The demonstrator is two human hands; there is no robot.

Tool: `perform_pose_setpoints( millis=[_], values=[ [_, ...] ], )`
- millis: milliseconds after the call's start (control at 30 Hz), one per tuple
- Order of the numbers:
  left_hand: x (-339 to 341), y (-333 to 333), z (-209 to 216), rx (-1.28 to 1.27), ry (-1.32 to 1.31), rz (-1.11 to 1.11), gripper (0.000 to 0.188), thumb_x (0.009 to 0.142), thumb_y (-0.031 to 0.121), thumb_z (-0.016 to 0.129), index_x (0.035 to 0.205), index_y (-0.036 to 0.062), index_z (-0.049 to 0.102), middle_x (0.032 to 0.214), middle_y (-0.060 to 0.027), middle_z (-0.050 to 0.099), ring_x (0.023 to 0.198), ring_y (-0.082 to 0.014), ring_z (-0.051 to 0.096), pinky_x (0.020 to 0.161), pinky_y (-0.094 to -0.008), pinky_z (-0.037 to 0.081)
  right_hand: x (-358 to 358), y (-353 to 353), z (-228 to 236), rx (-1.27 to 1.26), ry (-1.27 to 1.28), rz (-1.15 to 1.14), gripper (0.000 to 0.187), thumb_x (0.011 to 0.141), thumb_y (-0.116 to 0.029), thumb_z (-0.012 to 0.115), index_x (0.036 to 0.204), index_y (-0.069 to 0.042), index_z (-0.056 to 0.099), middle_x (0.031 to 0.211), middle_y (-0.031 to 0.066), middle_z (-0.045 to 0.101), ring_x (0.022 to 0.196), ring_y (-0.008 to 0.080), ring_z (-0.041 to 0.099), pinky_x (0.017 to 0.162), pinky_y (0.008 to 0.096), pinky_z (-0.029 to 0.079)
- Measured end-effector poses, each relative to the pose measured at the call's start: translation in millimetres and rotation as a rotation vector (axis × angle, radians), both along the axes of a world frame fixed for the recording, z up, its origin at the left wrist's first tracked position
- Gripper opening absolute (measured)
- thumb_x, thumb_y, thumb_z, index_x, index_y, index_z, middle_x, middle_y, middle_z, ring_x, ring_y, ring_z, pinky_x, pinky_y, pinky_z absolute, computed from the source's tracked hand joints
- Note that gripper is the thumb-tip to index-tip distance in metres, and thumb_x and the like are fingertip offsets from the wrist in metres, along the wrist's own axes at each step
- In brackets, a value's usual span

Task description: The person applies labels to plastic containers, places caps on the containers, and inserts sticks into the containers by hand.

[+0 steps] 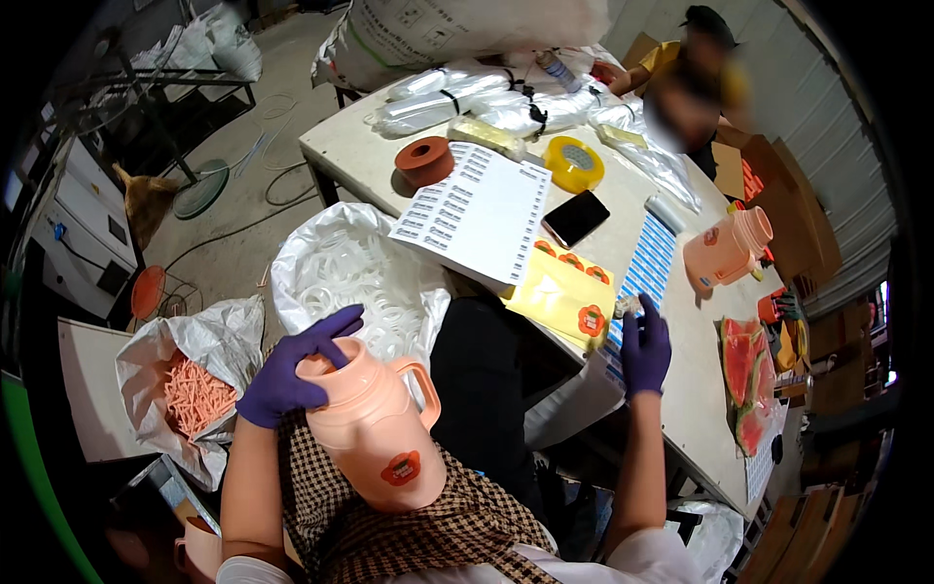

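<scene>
My left hand [297,368], in a purple glove, is closed on the rim of a peach-pink plastic jug [365,428] with a side handle. The jug leans over my lap, its open mouth toward my left, and an orange-red flower-shaped sticker [400,468] shows on its lower side. At the table's near edge my right hand [646,352], also purple-gloved, hovers by a blue-and-white printed strip [640,277]. Its fingers are a little apart and nothing shows in them. Beside it lies a yellow sheet [559,297] bearing more flower stickers.
On the table [365,122] are a printed label sheet [477,209], tape rolls [574,164], a phone [576,218], bagged clear plastic, another pink jug [725,248] and watermelon slices [744,365]. Sacks of white rings [355,282] and pink sticks [197,396] stand left. Another person [696,88] sits opposite.
</scene>
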State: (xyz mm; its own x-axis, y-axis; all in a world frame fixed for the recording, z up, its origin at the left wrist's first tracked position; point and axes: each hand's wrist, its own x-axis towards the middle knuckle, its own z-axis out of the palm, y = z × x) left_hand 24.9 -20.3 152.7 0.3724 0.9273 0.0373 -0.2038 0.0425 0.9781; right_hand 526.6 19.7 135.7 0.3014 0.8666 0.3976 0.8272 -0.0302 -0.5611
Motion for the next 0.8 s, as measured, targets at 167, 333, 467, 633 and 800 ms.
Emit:
perform_pose_setpoints(
  millis=[167,333,467,633,800],
  values=[
    [-7.4,-3.0,-6.6,-0.044,0.082,-0.074,0.036,0.063,0.018,0.090,0.077,0.0041,0.060,0.149,-0.0237,0.049,0.136,-0.0355,0.050,0.112,-0.0433,0.037,50.7,70.6,-7.1,-0.575,-0.118,-0.112,0.054,0.087,-0.045,0.068,0.132,-0.015,0.061,0.112,0.0217,0.067,0.104,0.0376,0.067,0.090,0.0444,0.052],
    [13.9,-1.5,61.9,0.365,0.341,0.324,0.039,0.060,0.015,0.091,0.064,0.0060,0.053,0.133,-0.0254,0.061,0.122,-0.0348,0.061,0.102,-0.0417,0.046,50.8,77.8,-27.6,-0.420,0.023,-0.218,0.062,0.078,-0.019,0.068,0.137,-0.013,0.049,0.112,0.0259,0.069,0.101,0.0415,0.068,0.084,0.0467,0.054],
    [48.6,51.5,136.8,0.787,0.542,0.593,0.041,0.063,0.024,0.091,0.065,0.0031,0.056,0.127,-0.0237,0.063,0.110,-0.0320,0.066,0.087,-0.0393,0.054,36.4,77.3,-17.3,-0.053,-0.053,0.017,0.056,0.083,-0.004,0.058,0.139,-0.006,0.051,0.128,0.0250,0.062,0.102,0.0384,0.067,0.089,0.0426,0.054],
    [91.2,155.1,141.8,0.999,0.730,0.657,0.039,0.068,0.030,0.088,0.065,0.0024,0.059,0.118,-0.0179,0.065,0.094,-0.0271,0.068,0.079,-0.0367,0.054,-64.8,134.5,16.7,0.151,-0.026,0.533,0.051,0.092,-0.011,0.062,0.142,-0.014,0.055,0.115,0.0196,0.066,0.102,0.0345,0.066,0.089,0.0404,0.053],
    [82.0,182.4,142.7,0.797,0.917,0.638,0.042,0.069,0.040,0.085,0.068,0.0023,0.066,0.110,-0.0159,0.065,0.088,-0.0281,0.069,0.074,-0.0372,0.055,-147.6,186.2,33.8,-0.192,-0.040,0.561,0.033,0.094,-0.040,0.063,0.121,-0.022,0.072,0.103,0.0104,0.068,0.092,0.0296,0.068,0.079,0.0410,0.054]
  ],
)
